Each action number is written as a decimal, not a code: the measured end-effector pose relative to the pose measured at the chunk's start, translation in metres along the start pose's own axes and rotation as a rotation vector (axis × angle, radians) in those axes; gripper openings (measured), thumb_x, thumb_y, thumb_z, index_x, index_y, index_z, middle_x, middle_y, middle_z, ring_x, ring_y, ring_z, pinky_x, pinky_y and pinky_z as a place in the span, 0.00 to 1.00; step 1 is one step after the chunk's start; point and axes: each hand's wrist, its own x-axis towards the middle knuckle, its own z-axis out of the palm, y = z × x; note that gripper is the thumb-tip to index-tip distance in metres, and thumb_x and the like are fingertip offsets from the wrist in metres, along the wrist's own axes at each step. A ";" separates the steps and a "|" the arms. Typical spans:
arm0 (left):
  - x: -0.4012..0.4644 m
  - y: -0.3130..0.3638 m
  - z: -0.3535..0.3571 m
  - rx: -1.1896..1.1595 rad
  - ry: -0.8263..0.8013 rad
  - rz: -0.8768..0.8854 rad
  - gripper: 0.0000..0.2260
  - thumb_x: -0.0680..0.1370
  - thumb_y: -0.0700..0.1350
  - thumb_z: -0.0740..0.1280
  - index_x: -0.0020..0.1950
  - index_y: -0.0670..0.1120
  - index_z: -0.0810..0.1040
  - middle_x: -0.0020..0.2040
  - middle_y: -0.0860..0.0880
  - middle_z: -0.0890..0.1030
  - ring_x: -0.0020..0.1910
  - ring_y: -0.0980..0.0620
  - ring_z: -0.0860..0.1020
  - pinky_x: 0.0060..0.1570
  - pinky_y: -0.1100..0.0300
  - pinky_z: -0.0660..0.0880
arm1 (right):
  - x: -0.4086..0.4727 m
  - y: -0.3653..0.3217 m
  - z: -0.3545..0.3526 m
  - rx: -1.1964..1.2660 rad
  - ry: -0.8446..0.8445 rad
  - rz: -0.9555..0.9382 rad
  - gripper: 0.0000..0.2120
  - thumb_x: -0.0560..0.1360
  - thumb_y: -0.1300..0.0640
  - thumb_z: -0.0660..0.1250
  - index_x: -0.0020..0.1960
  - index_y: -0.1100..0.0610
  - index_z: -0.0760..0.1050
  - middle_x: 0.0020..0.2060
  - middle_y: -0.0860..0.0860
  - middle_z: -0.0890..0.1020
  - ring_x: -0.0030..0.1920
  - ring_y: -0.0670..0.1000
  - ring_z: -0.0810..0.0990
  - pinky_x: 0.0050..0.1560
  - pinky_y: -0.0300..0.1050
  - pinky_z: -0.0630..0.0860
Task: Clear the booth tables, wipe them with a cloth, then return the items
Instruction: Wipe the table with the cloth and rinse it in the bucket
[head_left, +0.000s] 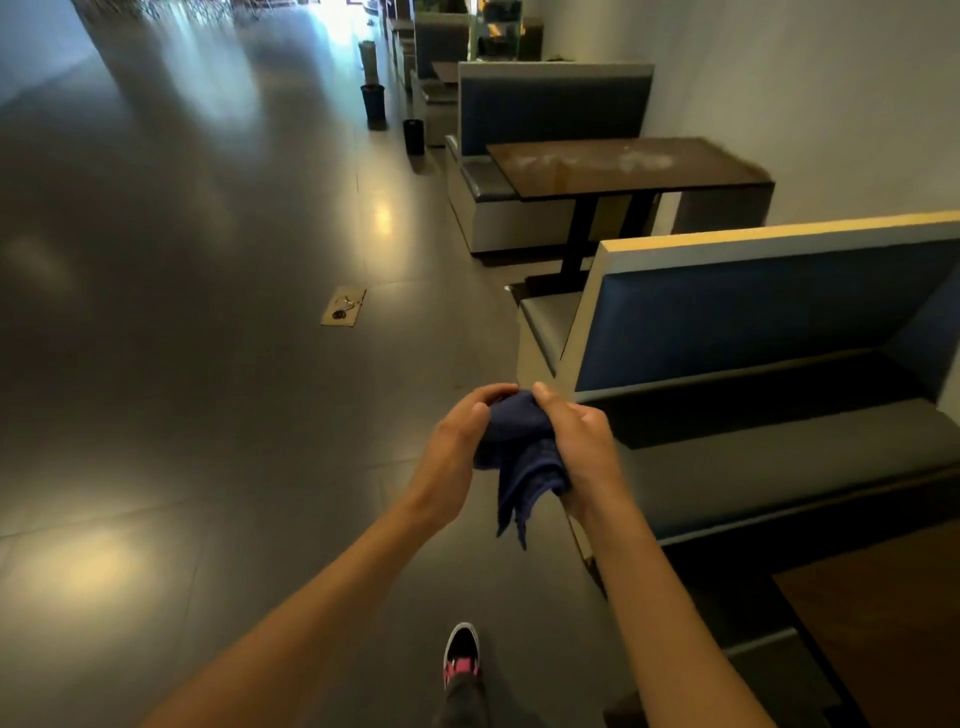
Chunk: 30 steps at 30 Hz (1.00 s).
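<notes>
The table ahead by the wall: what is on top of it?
The table shows only pale smears or streaks on its brown top; no dishes or other items are visible. The blue cloth is not on it: left hand and right hand hold it.

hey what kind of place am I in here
Most likely a restaurant or diner with booth seating. A row of padded blue booth benches runs along the wall, a dark table stands between two of them, and small bins stand at the aisle.
</notes>
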 end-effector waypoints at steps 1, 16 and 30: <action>0.021 -0.002 -0.002 -0.021 -0.008 0.012 0.28 0.77 0.66 0.57 0.66 0.47 0.75 0.57 0.53 0.82 0.57 0.55 0.81 0.52 0.65 0.77 | 0.019 -0.009 0.007 0.014 0.009 0.020 0.13 0.80 0.51 0.67 0.44 0.60 0.81 0.34 0.57 0.85 0.34 0.55 0.85 0.38 0.48 0.82; 0.367 -0.046 -0.075 0.330 0.315 0.096 0.18 0.85 0.53 0.60 0.35 0.50 0.70 0.31 0.52 0.71 0.29 0.57 0.70 0.30 0.62 0.67 | 0.338 -0.077 0.060 -0.032 -0.177 0.134 0.21 0.79 0.44 0.65 0.49 0.63 0.81 0.44 0.62 0.86 0.47 0.60 0.85 0.52 0.55 0.80; 0.736 -0.067 -0.147 -0.066 0.171 -0.473 0.20 0.80 0.59 0.65 0.55 0.43 0.81 0.50 0.41 0.85 0.50 0.43 0.84 0.52 0.49 0.80 | 0.722 -0.144 0.108 0.216 -0.265 0.121 0.17 0.65 0.60 0.68 0.52 0.68 0.80 0.43 0.60 0.82 0.43 0.56 0.81 0.40 0.46 0.76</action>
